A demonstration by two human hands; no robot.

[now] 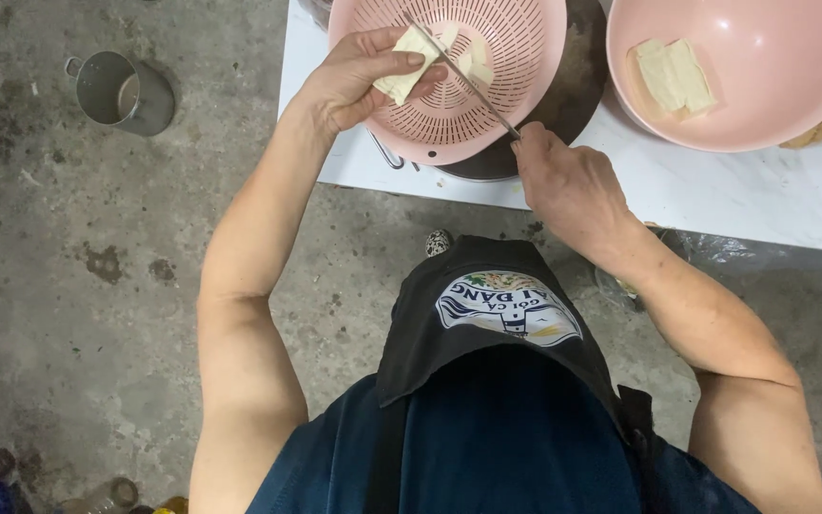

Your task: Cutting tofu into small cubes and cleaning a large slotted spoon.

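Observation:
My left hand (pixel 359 76) holds a pale block of tofu (pixel 407 61) over a pink colander (pixel 516 76). My right hand (pixel 568 186) grips a thin knife (pixel 463 81) whose blade runs up to the tofu block and touches it. Cut tofu pieces (pixel 476 59) lie inside the colander. The colander sits on a dark round board (pixel 577 76) on the white table (pixel 763 190). To the right stands a pink bowl (pixel 792 105) with tofu slabs (pixel 675 76) in it.
A metal mug (pixel 124 91) stands on the stained concrete floor (pixel 78 286) at the left. I wear a dark apron (pixel 497 314). Bottles lie at the bottom left (pixel 107 497). A plastic bag (pixel 706 249) hangs at the table's front edge.

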